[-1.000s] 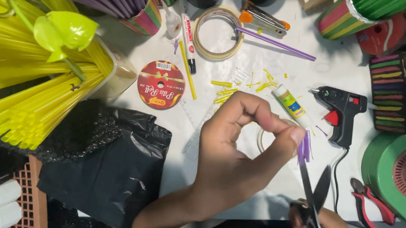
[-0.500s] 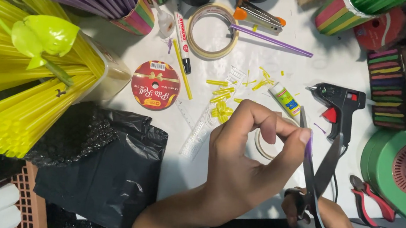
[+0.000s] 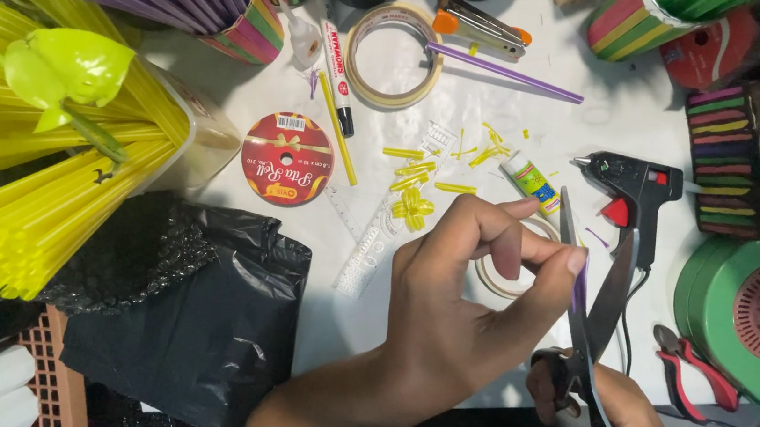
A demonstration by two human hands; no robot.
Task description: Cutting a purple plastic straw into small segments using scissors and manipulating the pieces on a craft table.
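Bright, even light from above falls on the white tabletop [image 3: 466,110], which reads almost overexposed near the top centre. Shadows are soft and short: a grey one lies under the left hand [image 3: 460,307], and a thin one runs beside the purple straw [image 3: 508,73]. Glare spots sit on the black plastic bag [image 3: 218,319] and the green leaf [image 3: 66,68]. The centre is sharp; the yellow straws [image 3: 15,194] at the left edge look stretched by wide-angle distortion. The bottom edge and right corners fall dim.
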